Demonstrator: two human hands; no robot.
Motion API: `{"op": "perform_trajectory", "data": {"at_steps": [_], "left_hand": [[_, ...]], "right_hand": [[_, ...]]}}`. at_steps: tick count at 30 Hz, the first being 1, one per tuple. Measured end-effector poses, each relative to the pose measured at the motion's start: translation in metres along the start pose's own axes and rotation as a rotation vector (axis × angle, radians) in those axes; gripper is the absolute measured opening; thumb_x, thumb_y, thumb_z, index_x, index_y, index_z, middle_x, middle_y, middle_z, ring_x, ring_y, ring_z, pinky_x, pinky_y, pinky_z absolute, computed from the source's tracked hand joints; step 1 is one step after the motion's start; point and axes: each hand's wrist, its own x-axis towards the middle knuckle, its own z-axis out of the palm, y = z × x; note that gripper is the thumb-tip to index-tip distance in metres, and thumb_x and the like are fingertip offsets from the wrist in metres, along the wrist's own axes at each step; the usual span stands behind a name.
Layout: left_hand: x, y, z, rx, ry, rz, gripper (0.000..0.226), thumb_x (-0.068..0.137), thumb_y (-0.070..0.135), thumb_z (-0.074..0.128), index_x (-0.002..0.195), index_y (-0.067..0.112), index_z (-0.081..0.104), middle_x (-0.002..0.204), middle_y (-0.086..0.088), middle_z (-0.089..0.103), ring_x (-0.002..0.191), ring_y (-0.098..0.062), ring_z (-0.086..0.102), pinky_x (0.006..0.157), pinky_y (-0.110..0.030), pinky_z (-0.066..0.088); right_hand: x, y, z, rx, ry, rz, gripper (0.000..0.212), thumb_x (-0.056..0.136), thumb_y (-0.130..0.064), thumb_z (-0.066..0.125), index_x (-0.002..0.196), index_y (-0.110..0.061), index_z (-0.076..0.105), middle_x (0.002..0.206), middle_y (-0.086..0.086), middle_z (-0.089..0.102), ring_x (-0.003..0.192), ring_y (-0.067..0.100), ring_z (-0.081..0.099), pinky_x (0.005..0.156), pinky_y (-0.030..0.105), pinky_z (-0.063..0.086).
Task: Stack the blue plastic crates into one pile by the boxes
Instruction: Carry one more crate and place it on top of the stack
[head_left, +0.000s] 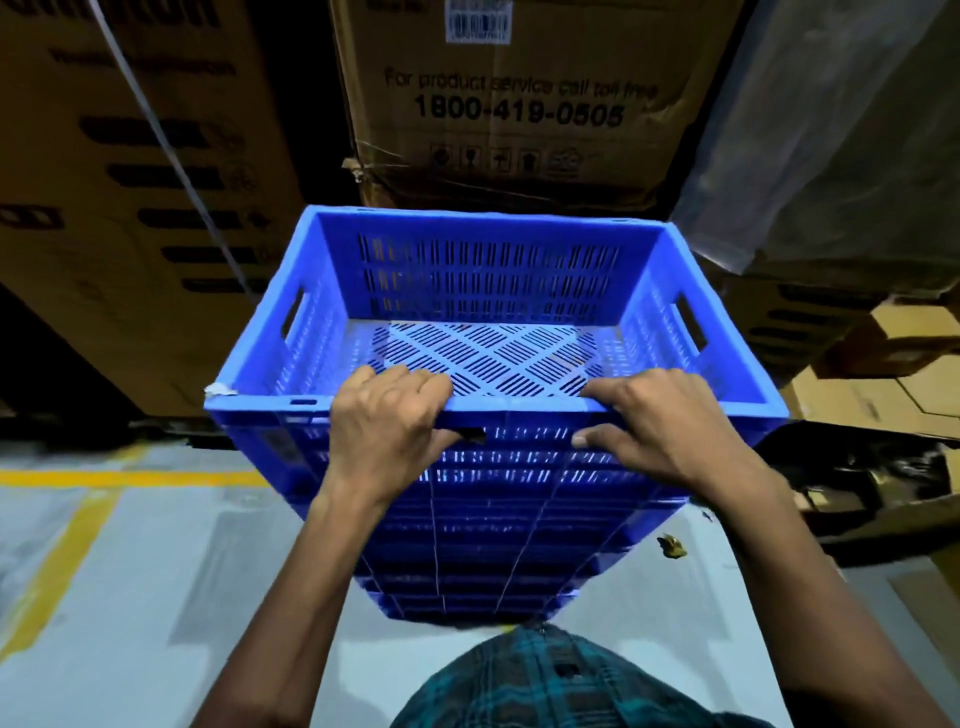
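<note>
A tall pile of blue slotted plastic crates (483, 551) stands on the floor right in front of me. The top blue crate (488, 280) is empty, with a perforated bottom and handle slots in its side walls. My left hand (387, 431) grips its near rim, fingers curled inside and thumb on the outer wall. My right hand (670, 421) holds the same rim further right in the same way. Large cardboard boxes (519, 104) rise directly behind the pile.
More brown cartons (130, 208) stand at the left, and plastic-wrapped goods (831, 130) with smaller boxes (883, 374) at the right. A yellow floor line (130, 478) crosses the grey floor on the left. A scrap of debris (672, 545) lies by the pile.
</note>
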Motion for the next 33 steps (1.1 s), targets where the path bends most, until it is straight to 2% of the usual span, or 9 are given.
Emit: {"op": "perform_trajectory", "data": {"at_steps": [7,10,13,15,17,20,23,28,33], "left_hand": [[-0.013,0.002,-0.009,-0.009,0.022,0.013,0.063,0.075,0.078,0.059,0.063,0.02,0.038,0.053,0.001,0.047,0.049,-0.022,0.043,0.054,-0.028,0.02],[-0.018,0.002,-0.011,-0.018,0.02,0.013,0.059,0.074,0.07,0.066,0.063,0.02,0.039,0.053,0.0,0.048,0.05,-0.023,0.045,0.055,-0.028,0.022],[-0.015,-0.005,-0.013,-0.049,0.003,0.028,0.062,0.082,0.075,0.048,0.062,0.017,0.043,0.055,-0.003,0.051,0.051,-0.026,0.05,0.054,-0.028,0.025],[-0.007,-0.009,-0.014,-0.06,-0.024,0.02,0.066,0.08,0.08,0.04,0.061,0.017,0.04,0.054,-0.003,0.051,0.049,-0.026,0.051,0.054,-0.026,0.023],[0.0,-0.013,-0.013,-0.044,-0.058,0.019,0.063,0.073,0.08,0.047,0.061,0.019,0.034,0.052,-0.003,0.049,0.048,-0.026,0.05,0.055,-0.026,0.021],[0.002,-0.01,-0.014,-0.015,-0.095,0.003,0.063,0.067,0.077,0.057,0.06,0.018,0.035,0.051,-0.003,0.048,0.048,-0.026,0.05,0.055,-0.026,0.021],[-0.006,-0.006,-0.016,0.0,-0.105,-0.017,0.061,0.069,0.076,0.052,0.061,0.017,0.04,0.053,-0.003,0.049,0.051,-0.028,0.052,0.057,-0.028,0.023],[-0.017,0.009,-0.019,0.081,-0.178,-0.178,0.054,0.075,0.068,0.054,0.086,0.016,0.061,0.078,-0.005,0.062,0.075,-0.03,0.058,0.069,-0.038,0.029],[-0.029,0.034,-0.021,0.12,-0.216,-0.288,0.06,0.074,0.054,0.072,0.117,0.017,0.054,0.114,-0.007,0.057,0.106,-0.033,0.051,0.101,-0.044,0.028]], "right_hand": [[-0.018,-0.009,0.014,0.058,0.071,0.04,0.044,0.082,-0.063,0.066,0.111,-0.031,0.064,0.077,0.003,0.072,0.081,0.036,0.066,0.059,0.034,0.041],[-0.027,-0.014,0.016,0.08,0.147,0.008,0.045,0.082,-0.06,0.069,0.112,-0.027,0.068,0.081,0.001,0.076,0.077,0.034,0.069,0.055,0.032,0.037],[-0.023,-0.016,0.017,0.044,0.232,-0.003,0.044,0.081,-0.06,0.07,0.107,-0.025,0.07,0.076,0.002,0.075,0.07,0.036,0.069,0.052,0.029,0.03],[-0.015,-0.018,0.017,-0.004,0.175,0.015,0.044,0.084,-0.065,0.062,0.103,-0.026,0.065,0.079,0.002,0.073,0.074,0.036,0.067,0.05,0.029,0.023],[-0.007,-0.019,0.019,-0.053,0.156,0.015,0.047,0.086,-0.069,0.055,0.096,-0.023,0.06,0.078,0.002,0.07,0.074,0.036,0.066,0.047,0.029,0.018],[-0.007,-0.015,0.022,-0.088,0.237,-0.02,0.046,0.081,-0.067,0.064,0.089,-0.022,0.063,0.066,0.001,0.067,0.061,0.033,0.065,0.047,0.025,0.014],[-0.015,-0.018,0.028,-0.086,0.291,-0.016,0.044,0.074,-0.063,0.074,0.081,-0.021,0.062,0.058,-0.004,0.061,0.05,0.029,0.061,0.048,0.021,0.01],[-0.018,-0.016,0.034,-0.047,0.348,-0.058,0.044,0.083,-0.064,0.064,0.085,-0.021,0.057,0.068,-0.003,0.063,0.059,0.028,0.063,0.047,0.024,0.018],[-0.02,-0.011,0.041,-0.046,0.413,-0.079,0.054,0.09,-0.071,0.042,0.083,-0.02,0.056,0.062,-0.001,0.053,0.053,0.026,0.05,0.048,0.025,0.018]]}}
